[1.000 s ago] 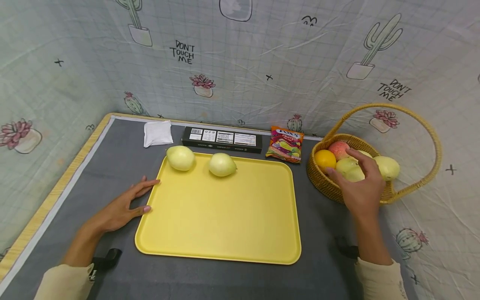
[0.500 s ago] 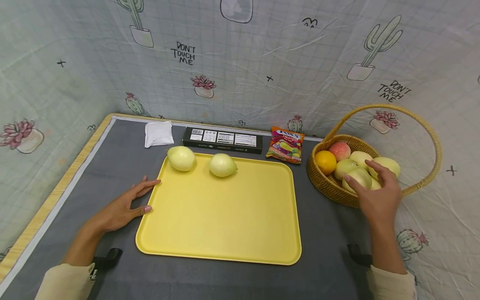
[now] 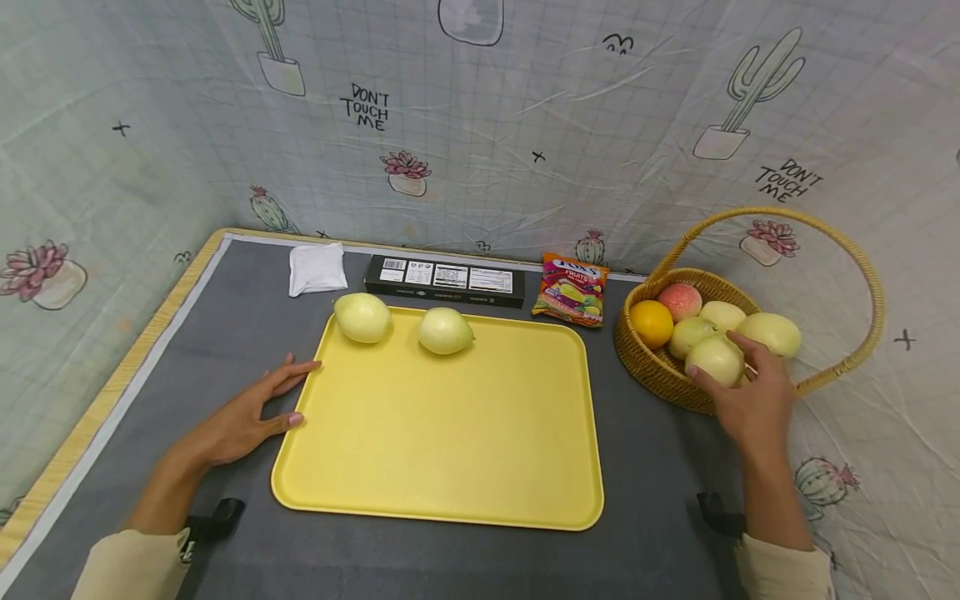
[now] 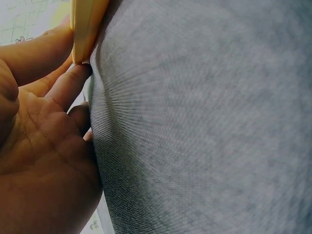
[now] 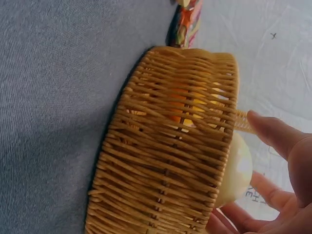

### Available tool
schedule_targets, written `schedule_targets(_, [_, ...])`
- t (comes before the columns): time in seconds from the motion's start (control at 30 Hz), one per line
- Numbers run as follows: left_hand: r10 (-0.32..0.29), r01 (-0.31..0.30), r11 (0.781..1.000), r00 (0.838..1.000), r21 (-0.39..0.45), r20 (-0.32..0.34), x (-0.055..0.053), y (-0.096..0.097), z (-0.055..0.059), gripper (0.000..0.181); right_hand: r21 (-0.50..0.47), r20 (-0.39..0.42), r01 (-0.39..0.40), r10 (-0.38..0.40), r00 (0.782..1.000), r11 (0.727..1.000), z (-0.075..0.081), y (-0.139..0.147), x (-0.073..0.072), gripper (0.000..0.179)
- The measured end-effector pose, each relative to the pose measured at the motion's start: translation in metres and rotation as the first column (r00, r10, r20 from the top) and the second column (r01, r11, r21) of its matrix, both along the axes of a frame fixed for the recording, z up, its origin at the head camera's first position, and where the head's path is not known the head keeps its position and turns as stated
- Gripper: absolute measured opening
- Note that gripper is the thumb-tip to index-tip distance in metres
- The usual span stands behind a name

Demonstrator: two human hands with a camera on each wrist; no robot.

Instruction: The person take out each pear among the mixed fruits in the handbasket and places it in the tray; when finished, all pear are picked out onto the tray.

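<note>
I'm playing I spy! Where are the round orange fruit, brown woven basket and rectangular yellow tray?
Round orange fruit [image 3: 651, 324]: head view, middle of skin.
Brown woven basket [image 5: 161, 151]: right wrist view, outer wall.
Rectangular yellow tray [image 3: 453, 425]: head view, bare middle.

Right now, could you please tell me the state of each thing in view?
Yellow tray: flat, holding two fruits
Wicker basket: upright, holding fruit
Black box: appears closed
Candy bag: appears sealed
White packet: lying flat
Left hand: touching the tray
Right hand: around pale fruit, grip unclear

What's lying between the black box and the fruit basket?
The orange Fox's packet lies between the black box and the basket, along the back of the table; the head view shows it.
</note>
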State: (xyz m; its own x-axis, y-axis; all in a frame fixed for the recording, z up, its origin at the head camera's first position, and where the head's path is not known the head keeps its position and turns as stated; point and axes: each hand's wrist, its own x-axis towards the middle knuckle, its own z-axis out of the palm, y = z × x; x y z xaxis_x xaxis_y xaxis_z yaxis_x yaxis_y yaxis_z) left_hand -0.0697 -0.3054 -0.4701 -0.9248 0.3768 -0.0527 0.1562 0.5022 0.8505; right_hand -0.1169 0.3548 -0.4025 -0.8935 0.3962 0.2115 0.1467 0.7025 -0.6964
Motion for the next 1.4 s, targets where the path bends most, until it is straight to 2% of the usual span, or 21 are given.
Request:
schedule_targets(0.27, [0.005,-0.005,1.000,1.000,-0.002,0.016,0.000,0.000,0.001,0.077,0.058,0.083,-0.015,0.010,0.996,0.998,-0.003,0.006,-0.001,0.080])
schedule_targets(0.37, [0.007,-0.007,1.000,1.000,-0.007,0.020,0.000,0.000,0.001,0.077,0.055,0.087,-0.014,0.010,0.996,0.998,-0.005,0.008,-0.001,0.080])
schedule_targets(0.67, [0.007,-0.006,1.000,1.000,-0.007,0.013,0.001,0.000,0.001,0.076,0.021,0.026,0.020,-0.020,0.999,1.000,-0.007,0.006,0.000,0.079])
schedule_targets(0.87, [0.007,-0.007,1.000,1.000,-0.009,0.010,0.000,-0.001,0.001,0.076,-0.021,-0.002,0.037,-0.037,0.999,0.999,0.000,-0.003,0.001,0.078])
schedule_targets(1.2, [0.006,-0.005,1.000,1.000,-0.016,0.004,-0.001,-0.002,-0.001,0.076,-0.066,-0.131,-0.042,0.033,0.991,0.997,0.018,-0.038,0.003,0.076])
schedule_targets(1.4, [0.011,-0.011,1.000,1.000,-0.025,0.009,-0.001,-0.001,-0.001,0.076,-0.070,-0.196,-0.106,0.091,0.976,0.992,0.022,-0.058,0.002,0.075])
